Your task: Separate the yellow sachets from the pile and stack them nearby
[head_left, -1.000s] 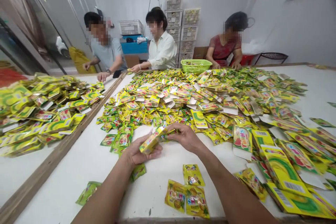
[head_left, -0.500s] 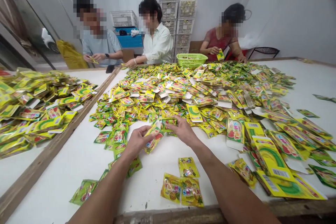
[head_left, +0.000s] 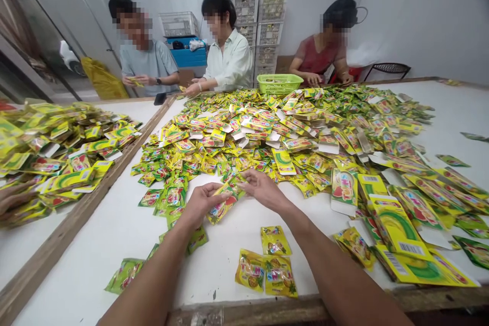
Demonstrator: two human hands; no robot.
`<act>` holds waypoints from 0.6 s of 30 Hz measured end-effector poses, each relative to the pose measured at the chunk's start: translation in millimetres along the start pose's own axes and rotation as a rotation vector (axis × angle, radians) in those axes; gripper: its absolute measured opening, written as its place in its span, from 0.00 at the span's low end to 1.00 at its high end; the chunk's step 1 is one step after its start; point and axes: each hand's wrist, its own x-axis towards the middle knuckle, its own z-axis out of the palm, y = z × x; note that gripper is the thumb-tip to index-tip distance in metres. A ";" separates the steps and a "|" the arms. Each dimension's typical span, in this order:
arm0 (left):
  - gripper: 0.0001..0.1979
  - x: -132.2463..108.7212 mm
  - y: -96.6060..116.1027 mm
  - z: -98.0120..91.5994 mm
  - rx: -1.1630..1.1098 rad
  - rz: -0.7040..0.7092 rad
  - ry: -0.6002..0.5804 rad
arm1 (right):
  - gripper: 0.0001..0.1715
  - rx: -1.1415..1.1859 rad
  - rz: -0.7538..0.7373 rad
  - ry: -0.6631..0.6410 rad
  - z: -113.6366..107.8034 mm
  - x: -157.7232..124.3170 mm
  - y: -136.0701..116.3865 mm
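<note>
My left hand (head_left: 200,205) is closed around a small stack of yellow-green candy packets (head_left: 221,205), held just above the white table (head_left: 95,244). My right hand (head_left: 263,189) pinches a packet at the near edge of the big heap of packets (head_left: 290,127), right beside the stack. Three loose packets (head_left: 267,267) lie on the table between my forearms. More packets (head_left: 126,274) lie under my left forearm.
Larger yellow cards (head_left: 397,229) are piled at the right front. A mirror on the left reflects another heap (head_left: 57,153). Three people sit at the far side by a green basket (head_left: 278,83). Stacked white crates (head_left: 260,20) stand against the wall.
The packet stack in my left hand has dropped from flat between both hands to hanging from the left. My right hand reached into the heap's edge. The view tilted up slightly.
</note>
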 end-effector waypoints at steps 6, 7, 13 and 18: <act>0.21 -0.7 6.8 2.2 -0.155 0.004 0.037 | 0.14 -0.226 -0.080 0.100 -1.9 -0.6 -3.2; 0.21 -0.9 7.0 1.9 -0.158 0.001 0.033 | 0.13 -0.244 -0.083 0.113 -1.4 -0.5 -2.9; 0.20 -0.6 5.2 -1.3 -0.122 -0.011 0.017 | 0.07 -0.217 -0.072 0.053 4.2 -0.6 -1.5; 0.19 -2.7 10.4 -2.6 -0.163 -0.041 0.012 | 0.16 0.017 -0.031 -0.237 5.7 -4.4 -4.9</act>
